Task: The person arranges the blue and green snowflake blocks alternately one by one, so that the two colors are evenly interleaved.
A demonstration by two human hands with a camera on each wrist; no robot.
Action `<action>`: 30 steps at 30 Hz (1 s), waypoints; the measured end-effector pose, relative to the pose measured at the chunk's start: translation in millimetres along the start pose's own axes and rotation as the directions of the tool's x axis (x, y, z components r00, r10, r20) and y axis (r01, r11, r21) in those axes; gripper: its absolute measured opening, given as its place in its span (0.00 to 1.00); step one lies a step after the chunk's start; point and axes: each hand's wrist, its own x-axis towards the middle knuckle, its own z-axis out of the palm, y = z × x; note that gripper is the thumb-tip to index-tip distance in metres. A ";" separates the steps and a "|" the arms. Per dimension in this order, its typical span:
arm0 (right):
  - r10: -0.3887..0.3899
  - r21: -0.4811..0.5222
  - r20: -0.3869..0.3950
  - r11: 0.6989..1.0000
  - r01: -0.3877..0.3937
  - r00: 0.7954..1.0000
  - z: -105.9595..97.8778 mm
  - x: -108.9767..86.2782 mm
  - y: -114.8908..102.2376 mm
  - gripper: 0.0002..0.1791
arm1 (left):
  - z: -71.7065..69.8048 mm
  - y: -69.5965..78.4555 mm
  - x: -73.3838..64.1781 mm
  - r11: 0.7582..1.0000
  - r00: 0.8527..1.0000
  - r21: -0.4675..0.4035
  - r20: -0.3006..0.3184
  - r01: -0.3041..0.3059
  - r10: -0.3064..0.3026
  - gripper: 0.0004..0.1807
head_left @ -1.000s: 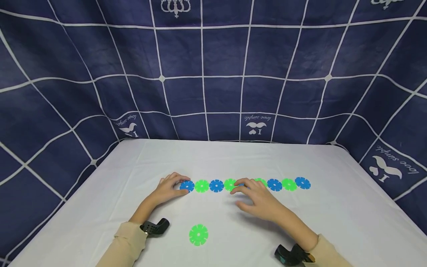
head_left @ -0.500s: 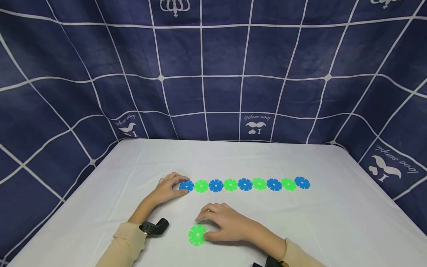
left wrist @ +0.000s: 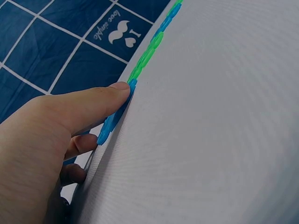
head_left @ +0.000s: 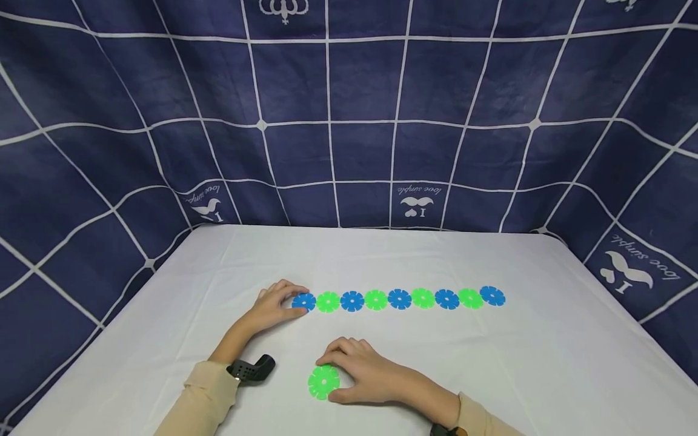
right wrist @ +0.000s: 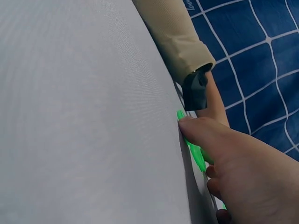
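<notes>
A row of notched plastic discs, blue and green by turns, lies across the white table. My left hand (head_left: 274,307) holds the blue disc (head_left: 303,302) at the row's left end between thumb and fingers. In the left wrist view the thumb lies along that blue disc (left wrist: 117,113). Nearer the front lies a single green disc (head_left: 324,382), apart from the row. My right hand (head_left: 366,373) grips it by its edge, thumb at the near side and fingers at the far side. The right wrist view shows the green disc (right wrist: 196,152) edge-on, partly hidden by the thumb.
The row runs right to a last blue disc (head_left: 493,295), set slightly farther back than its neighbours. A white cloth covers the table (head_left: 545,357). Behind it hangs a dark blue curtain (head_left: 360,151) with white lines. A black wrist device (head_left: 252,369) sits on the left forearm.
My right hand has moved from above the row's middle toward the front left and taken hold of the lone green disc. The left hand has stayed at the row's left end.
</notes>
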 end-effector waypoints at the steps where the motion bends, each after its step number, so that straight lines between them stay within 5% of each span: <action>1: -0.003 0.009 -0.006 1.000 0.003 1.000 0.0 0.3 0.1 0.25 | -0.2 -0.1 0.1 1.000 1.000 0.002 -0.002 0.000 0.000 0.23; 22: 0.024 0.195 -0.070 0.981 -0.010 0.997 -4.4 1.9 0.4 0.20 | -0.5 0.3 1.6 1.000 1.000 0.015 -0.005 0.012 -0.012 0.23; 30: 0.028 0.411 -0.100 0.911 0.015 0.995 -4.2 4.3 1.9 0.17 | -0.4 0.1 1.1 1.000 1.000 0.018 0.002 0.011 -0.011 0.24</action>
